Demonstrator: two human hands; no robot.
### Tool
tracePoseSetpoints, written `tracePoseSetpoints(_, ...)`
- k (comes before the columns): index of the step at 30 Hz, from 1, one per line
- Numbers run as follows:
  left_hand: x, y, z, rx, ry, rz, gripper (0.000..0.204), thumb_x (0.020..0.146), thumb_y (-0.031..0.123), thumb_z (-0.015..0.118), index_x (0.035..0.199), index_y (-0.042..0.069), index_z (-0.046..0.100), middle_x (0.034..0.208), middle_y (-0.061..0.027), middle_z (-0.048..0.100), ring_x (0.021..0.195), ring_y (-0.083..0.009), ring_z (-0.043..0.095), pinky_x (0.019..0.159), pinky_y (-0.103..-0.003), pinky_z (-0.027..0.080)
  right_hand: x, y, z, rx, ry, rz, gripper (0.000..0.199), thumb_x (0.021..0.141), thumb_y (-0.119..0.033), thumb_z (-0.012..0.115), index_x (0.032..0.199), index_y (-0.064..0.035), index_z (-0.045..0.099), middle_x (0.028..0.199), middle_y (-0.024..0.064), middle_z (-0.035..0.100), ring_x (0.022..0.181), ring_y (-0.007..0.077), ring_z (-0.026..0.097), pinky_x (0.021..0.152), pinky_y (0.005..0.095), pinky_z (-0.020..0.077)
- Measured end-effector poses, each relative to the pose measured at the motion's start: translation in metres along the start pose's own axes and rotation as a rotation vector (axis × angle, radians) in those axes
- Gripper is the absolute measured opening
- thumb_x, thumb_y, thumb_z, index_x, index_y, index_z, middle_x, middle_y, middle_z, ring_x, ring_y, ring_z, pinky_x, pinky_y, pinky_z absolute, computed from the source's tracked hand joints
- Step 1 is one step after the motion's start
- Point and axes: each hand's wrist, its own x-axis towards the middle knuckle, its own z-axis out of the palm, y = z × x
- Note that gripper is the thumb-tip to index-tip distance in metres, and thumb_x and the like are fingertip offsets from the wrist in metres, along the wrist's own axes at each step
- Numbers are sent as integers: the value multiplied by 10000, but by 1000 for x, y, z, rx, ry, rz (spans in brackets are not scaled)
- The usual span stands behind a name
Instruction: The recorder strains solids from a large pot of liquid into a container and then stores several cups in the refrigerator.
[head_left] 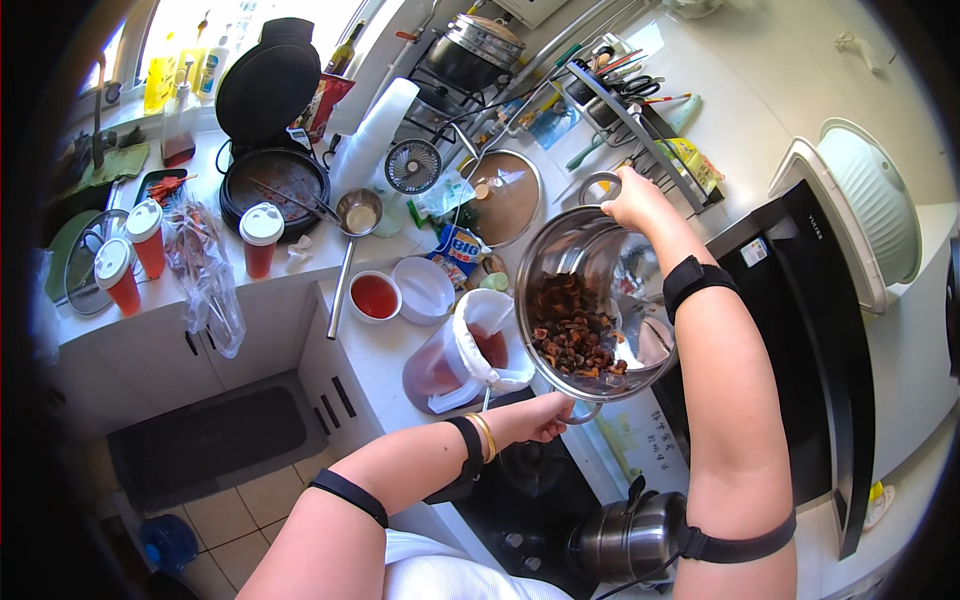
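The steel pot (pixel 630 270) looked heavy, slick.
Left hand (pixel 545 415) and right hand (pixel 643 203) curled around its handles (pixel 588 181), the surest holds.

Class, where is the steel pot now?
In the head view, the steel pot is right of centre, held by left hand and right hand, beside the pitcher.

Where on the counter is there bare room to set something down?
A small bare patch of counter lies between the bowl of red liquid, the pitcher and the front edge. It is crowded around the glass lid and black griddle.
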Motion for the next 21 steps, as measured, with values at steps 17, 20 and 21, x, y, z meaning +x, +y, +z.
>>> tracePoseSetpoints(17, 8, -12, 2, -26, -19, -34, 117, 740, 186, 479, 736, 108, 393, 627, -27, 443, 497, -90, 367, 443, -191, 303, -16, -25, 5, -21, 1, 0, 498, 781, -79, 551, 1275, -90, 492, 1215, 190, 580, 1180, 320, 522, 1000, 377, 409)
tracePoseSetpoints(20, 7, -12, 1, -29, -32, -43, 111, 741, 183, 475, 732, 105, 395, 639, -35, 456, 498, -91, 375, 442, -190, 305, -16, -24, 8, -1, 7, -2, 502, 778, -73, 553, 1276, -96, 495, 1221, 186, 578, 1178, 328, 522, 1002, 378, 410)
tracePoseSetpoints(21, 6, -12, 1, -28, -27, -43, 111, 741, 183, 475, 732, 105, 395, 639, -35, 456, 498, -91, 375, 442, -190, 305, -15, -25, 9, -2, 10, -12, 503, 778, -77, 557, 1277, -99, 497, 1222, 183, 579, 1178, 330, 522, 1001, 379, 411)
